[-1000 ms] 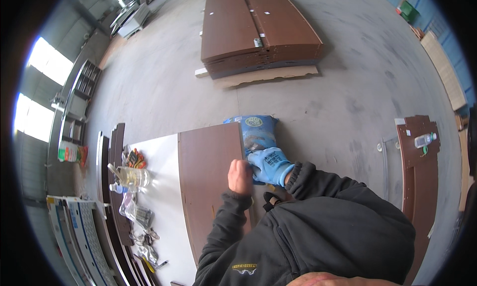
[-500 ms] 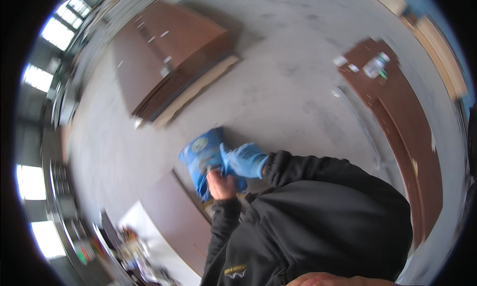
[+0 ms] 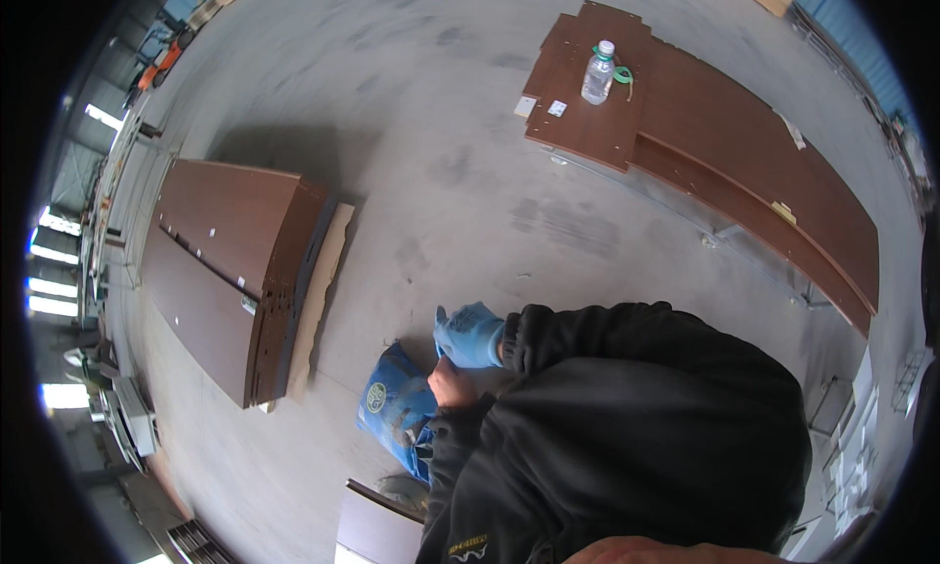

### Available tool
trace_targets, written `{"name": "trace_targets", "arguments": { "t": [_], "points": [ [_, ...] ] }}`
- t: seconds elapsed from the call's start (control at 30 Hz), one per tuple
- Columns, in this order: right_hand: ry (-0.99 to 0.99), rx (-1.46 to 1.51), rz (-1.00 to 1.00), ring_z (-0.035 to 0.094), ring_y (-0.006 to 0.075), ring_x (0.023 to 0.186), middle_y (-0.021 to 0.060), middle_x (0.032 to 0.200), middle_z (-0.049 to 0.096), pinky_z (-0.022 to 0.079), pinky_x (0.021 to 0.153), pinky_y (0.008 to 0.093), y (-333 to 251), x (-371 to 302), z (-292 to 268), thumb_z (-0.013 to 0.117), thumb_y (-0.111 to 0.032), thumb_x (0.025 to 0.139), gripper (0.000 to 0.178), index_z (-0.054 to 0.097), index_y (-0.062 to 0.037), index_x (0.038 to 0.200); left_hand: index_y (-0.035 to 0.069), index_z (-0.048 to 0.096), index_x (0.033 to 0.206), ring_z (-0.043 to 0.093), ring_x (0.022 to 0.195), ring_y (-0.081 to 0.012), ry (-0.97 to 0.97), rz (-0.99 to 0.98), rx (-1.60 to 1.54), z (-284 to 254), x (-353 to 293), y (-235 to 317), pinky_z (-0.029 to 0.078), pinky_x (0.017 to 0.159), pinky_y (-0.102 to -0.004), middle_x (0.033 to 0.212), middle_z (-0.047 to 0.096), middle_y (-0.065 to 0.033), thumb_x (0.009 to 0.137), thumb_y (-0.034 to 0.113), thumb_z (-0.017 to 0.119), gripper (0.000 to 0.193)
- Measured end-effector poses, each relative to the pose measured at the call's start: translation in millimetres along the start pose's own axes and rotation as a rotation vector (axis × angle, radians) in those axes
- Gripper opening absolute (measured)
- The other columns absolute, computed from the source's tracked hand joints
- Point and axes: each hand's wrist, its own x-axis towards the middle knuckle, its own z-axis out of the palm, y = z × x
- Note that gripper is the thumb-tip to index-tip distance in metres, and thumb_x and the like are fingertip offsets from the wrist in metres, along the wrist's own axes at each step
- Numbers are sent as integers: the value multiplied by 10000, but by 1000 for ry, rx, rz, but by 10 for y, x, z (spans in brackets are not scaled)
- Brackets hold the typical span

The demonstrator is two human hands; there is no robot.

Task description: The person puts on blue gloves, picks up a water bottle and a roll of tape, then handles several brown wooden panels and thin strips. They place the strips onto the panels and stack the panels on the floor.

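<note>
Left hand and gloved right hand have shifted to the right edge of the blue bag, beyond the end of the panel; fingers meet, apparently for bracing; grip cannot be told

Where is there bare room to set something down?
Bare floor lies between the brown stack and the panels under the bottle. It's crowded where the gloved right hand and bare left hand cluster beside the blue bag.
</note>
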Motion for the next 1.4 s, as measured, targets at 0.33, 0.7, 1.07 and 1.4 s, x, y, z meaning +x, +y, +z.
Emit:
{"name": "trace_targets", "arguments": {
  "t": [0.33,0.7,1.07,1.4],
  "points": [
    [97,53,126,748,373,809,192,933,766,552,706,506,749,25,40,621,-222,952,562,532,123,1386,34,656,1404,382,503,-65,-928,-913,-1841,503,1344,-224,277,422,-221,668,479,44,1102,199,312,486],
    [50,-475,118,727,388,871,279,1087,724,533,682,489,848,944,-482,581,-239,969,287,704,3,1064,100,459,1530,518,1322,-247,-379,-919,-1722,910,2436,416,411,1124,-408,1459,520,-91,1066,328,482,518],
    [621,201,-44,625,366,580,126,664,638,478,584,500,1635,1287,-848,652,-186,893,142,591,-99,798,95,477,1501,394,1500,-368,-452,-1212,-2048,1483,4161,530,382,1198,-632,1609,446,-172,995,410,641,618],
    [898,312,-126,621,364,597,115,695,651,492,596,477,2529,1165,-1349,653,-155,927,71,644,-85,924,97,308,1642,304,1555,-359,-535,-722,-1771,1989,4771,1545,290,1257,-546,1730,244,-92,1018,543,633,834]
  ]
}}
